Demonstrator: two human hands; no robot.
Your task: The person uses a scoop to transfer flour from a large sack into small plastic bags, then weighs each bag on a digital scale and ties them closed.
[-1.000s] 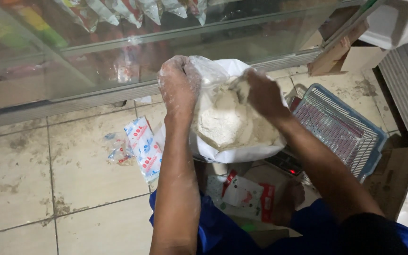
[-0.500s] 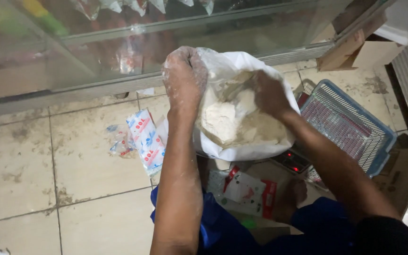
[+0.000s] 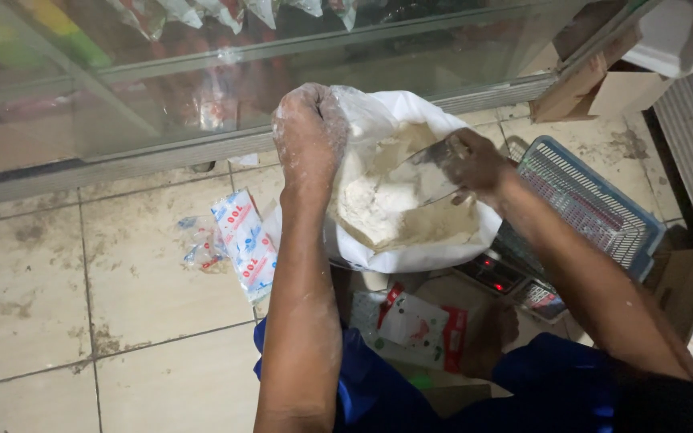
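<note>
Around my work spot, on a stained tile floor (image 3: 58, 273)

I see a glass display case (image 3: 162, 88) ahead, small printed packets (image 3: 238, 244) lying on the tiles, a blue wire basket (image 3: 583, 200) beside a digital scale (image 3: 511, 281), and a cardboard box (image 3: 603, 84) farther right.

Glossy thin plastic bag (image 3: 411, 120) holds matt powdery flour (image 3: 378, 204) (floor tiles (image 3: 122, 321) smooth, stained).

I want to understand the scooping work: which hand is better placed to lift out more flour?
Probably the right hand: it grips the scoop inside the white sack, over the flour. The left hand only pinches the clear bag open.
</note>
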